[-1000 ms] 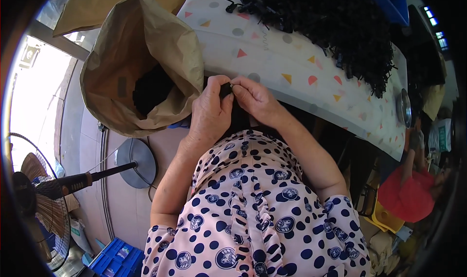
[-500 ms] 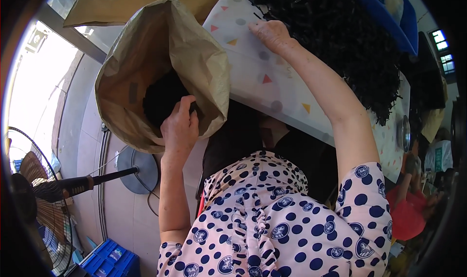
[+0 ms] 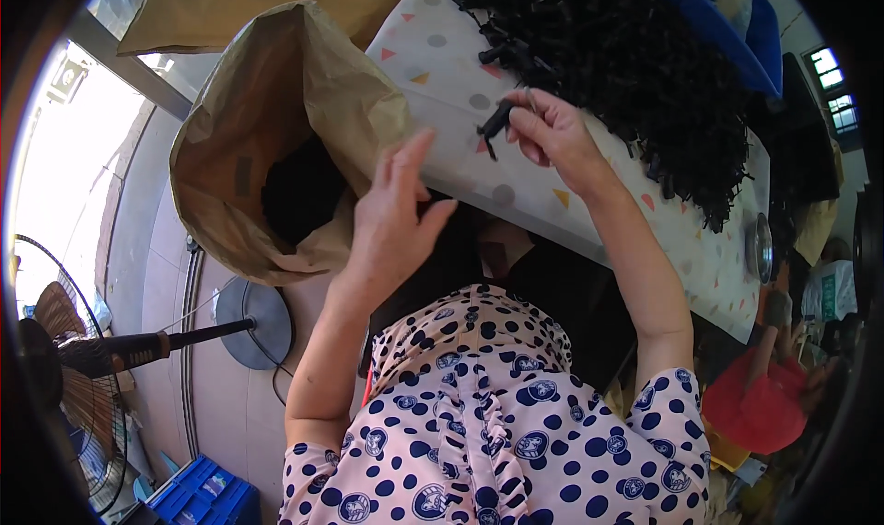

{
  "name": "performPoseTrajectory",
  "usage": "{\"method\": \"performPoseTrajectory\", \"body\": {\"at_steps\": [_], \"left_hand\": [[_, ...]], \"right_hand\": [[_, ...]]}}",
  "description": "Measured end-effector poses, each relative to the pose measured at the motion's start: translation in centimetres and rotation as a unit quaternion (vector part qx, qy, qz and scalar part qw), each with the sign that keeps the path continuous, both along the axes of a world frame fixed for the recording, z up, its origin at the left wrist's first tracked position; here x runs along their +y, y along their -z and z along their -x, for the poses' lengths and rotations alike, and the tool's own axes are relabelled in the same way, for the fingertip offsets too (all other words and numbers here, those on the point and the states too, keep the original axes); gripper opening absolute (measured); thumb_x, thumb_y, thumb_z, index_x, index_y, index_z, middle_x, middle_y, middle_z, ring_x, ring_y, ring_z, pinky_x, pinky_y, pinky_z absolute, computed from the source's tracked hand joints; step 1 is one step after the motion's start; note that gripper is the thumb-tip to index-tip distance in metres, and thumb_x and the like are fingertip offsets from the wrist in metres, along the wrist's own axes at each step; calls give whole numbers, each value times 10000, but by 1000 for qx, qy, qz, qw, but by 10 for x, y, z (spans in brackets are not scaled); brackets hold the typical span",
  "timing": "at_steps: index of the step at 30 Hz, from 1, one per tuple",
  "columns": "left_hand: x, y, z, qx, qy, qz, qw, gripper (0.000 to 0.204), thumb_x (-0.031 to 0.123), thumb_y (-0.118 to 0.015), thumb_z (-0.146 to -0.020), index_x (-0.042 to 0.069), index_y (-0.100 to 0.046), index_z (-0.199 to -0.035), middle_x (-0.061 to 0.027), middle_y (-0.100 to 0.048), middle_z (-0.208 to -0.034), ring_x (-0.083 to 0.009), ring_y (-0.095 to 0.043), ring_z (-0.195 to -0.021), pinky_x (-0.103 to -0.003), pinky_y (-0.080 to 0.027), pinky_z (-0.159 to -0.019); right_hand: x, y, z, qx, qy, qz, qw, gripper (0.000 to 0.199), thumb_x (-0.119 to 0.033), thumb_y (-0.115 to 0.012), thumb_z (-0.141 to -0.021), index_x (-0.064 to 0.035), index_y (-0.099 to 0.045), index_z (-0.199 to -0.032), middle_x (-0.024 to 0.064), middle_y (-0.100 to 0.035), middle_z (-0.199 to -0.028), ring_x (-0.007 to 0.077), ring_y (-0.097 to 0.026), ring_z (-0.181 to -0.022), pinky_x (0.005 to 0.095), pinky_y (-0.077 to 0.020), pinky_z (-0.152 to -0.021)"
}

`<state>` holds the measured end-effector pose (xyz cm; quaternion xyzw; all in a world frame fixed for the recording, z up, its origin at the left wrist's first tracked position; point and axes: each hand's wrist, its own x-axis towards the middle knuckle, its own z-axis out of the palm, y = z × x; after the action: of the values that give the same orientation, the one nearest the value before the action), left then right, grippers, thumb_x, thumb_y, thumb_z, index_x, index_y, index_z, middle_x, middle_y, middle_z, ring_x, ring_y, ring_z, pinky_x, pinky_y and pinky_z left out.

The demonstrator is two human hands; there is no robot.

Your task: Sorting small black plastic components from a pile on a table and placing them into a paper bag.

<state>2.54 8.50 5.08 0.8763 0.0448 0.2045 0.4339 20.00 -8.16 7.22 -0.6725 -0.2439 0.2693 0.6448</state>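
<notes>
My right hand (image 3: 552,138) pinches a small black plastic part (image 3: 497,120) above the patterned tablecloth (image 3: 442,83), beside a big heap of black parts (image 3: 626,64). My left hand (image 3: 396,221) is raised with fingers spread and nothing in it, just right of the mouth of a tall brown paper sack (image 3: 276,129). Dark parts show inside the sack (image 3: 299,193). The two hands are about a hand's width apart.
A standing fan (image 3: 64,378) with a round base (image 3: 249,313) is on the floor at lower left. A blue crate (image 3: 207,497) sits at the bottom. Another brown sack (image 3: 239,9) lies behind. A person in red (image 3: 764,405) is at the right; a blue bin (image 3: 737,18) borders the heap.
My left hand has come out of the sack and risen toward the table edge. My right hand pulled back from the heap holding a black part.
</notes>
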Motion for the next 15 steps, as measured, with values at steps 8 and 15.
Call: {"method": "performPoseTrajectory", "body": {"at_steps": [8,15], "left_hand": [[-50,-2,-3,181,235,155,942,804,-20,-707,-729,73,-302,-1417,-141,-586,-1029,-155,-613,-696,-237,-506,-650],[-74,28,6,161,226,323,905,659,-44,-629,-816,64,-330,-1393,-50,-612,-914,-93,-601,-675,-207,-500,-639]], "right_hand": [[-60,37,63,59,-146,18,987,219,-139,-592,-915,-33,-590,-1107,-31,-600,-816,46,-547,-682,193,-452,-589],[-78,55,86,167,-129,-25,977,280,-203,-572,-947,-13,-547,-1151,-10,-574,-855,49,-527,-714,181,-420,-602]]}}
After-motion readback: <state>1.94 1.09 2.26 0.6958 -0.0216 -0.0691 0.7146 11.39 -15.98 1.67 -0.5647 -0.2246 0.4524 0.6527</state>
